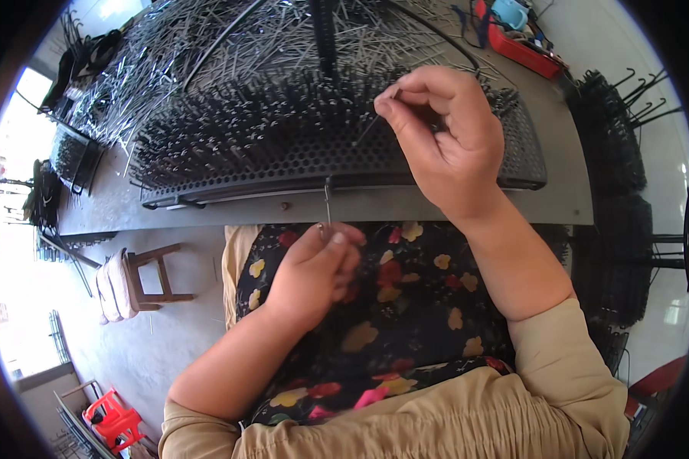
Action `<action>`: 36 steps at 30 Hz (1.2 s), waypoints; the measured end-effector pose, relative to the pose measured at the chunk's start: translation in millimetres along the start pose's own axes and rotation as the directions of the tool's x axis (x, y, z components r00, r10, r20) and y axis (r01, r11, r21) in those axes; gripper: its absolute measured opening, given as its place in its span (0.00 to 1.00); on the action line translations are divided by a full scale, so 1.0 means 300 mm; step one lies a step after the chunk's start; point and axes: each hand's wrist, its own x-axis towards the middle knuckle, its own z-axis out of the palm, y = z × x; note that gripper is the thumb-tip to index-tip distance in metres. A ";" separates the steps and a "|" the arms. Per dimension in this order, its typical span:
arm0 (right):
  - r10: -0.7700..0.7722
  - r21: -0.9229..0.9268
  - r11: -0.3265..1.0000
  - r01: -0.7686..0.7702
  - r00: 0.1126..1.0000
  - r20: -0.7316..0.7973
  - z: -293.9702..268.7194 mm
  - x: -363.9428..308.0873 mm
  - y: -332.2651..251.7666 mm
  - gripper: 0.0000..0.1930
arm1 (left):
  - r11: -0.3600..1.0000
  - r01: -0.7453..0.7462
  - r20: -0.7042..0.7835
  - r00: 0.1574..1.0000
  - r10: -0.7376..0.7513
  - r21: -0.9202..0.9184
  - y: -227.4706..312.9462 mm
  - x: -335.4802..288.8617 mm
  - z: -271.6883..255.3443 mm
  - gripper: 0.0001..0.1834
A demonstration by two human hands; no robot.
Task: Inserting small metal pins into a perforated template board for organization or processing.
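Observation:
In front of me a black perforated metal rack point(344, 159) stands on the table, packed with upright dark metal pins point(237, 126). My right hand point(459, 141) is raised over the rack's right part. Its thumb and fingertips pinch a thin metal pin point(366, 131), which slants down toward the holes. Below the table's front edge, my left hand point(310, 271) is closed, slightly blurred. Its thumb and fingers meet at the lower end of a thin wire hook point(328, 203), which reaches up to the rack's front rim. Whether small pieces lie inside that hand is hidden.
A large heap of loose metal pins point(375, 34) covers the table's far side. A red tray point(524, 53) with a light blue cup point(511, 14) sits far right. More dark racks point(608, 138) stand at right. A wooden stool point(157, 279) and a red plastic chair point(115, 419) are at left.

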 end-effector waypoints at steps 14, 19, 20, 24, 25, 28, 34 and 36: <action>-0.073 -0.088 0.992 0.089 0.981 0.179 0.231 0.062 -0.039 0.11 | 1.000 -0.003 -0.023 1.000 0.003 0.024 0.027 -0.020 -0.063 0.11; -0.189 -0.176 0.954 0.241 0.944 0.272 0.248 0.073 -0.001 0.10 | 1.000 -0.019 0.011 1.000 0.019 -0.013 0.038 -0.012 -0.095 0.11; -0.266 -0.204 0.923 0.325 0.925 0.270 0.254 0.068 0.014 0.10 | 1.000 -0.017 0.015 1.000 0.017 -0.016 0.041 -0.010 -0.096 0.11; -0.160 -0.256 0.937 0.236 0.945 0.285 0.222 0.030 -0.069 0.11 | 0.998 -0.066 0.030 0.997 0.066 0.012 0.065 -0.024 -0.105 0.12; -0.163 -0.245 0.940 0.238 0.943 0.291 0.203 0.027 -0.114 0.11 | 0.994 -0.109 0.040 0.993 0.108 0.031 0.068 -0.033 -0.111 0.12; 0.584 0.064 0.453 -0.889 0.350 0.732 0.151 0.038 -0.165 0.11 | 0.995 -0.096 0.213 0.972 0.099 -0.028 0.077 -0.032 -0.131 0.10; 0.260 -0.037 0.966 -0.258 0.950 0.170 0.174 0.063 -0.083 0.13 | 1.000 0.001 0.176 0.984 0.004 -0.024 0.068 0.005 -0.135 0.11; 0.004 -0.192 0.981 0.019 0.993 0.117 0.184 0.056 -0.057 0.14 | 1.000 0.007 0.152 0.988 -0.008 0.001 0.073 -0.001 -0.127 0.10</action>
